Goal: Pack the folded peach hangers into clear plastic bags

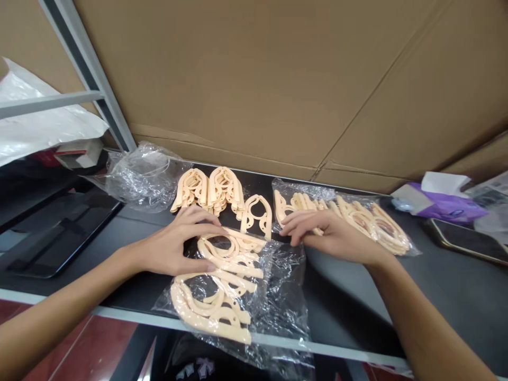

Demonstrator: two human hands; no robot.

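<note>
Beige folded travel hangers (216, 312) lie in a clear plastic bag (281, 296) that hangs over the table's front edge. My left hand (178, 241) reaches round the rounded end of the upper hangers in this bag, thumb below and fingers above. At the bag's upper right corner, my right hand (325, 233) has bent fingers with their tips close together, seemingly pinching the film. Behind my hands, stacks of the same hangers (224, 188) stand beside a single hanger (257, 214). Another clear bag of hangers (381, 227) lies beyond my right hand.
Crumpled clear plastic (146, 174) sits at the back left, near a black tablet (63, 233). On the right are a purple tissue pack (448, 203) and a phone (468, 241). A cardboard wall (278, 79) closes off the back, and a metal shelf post (95, 74) rises at left.
</note>
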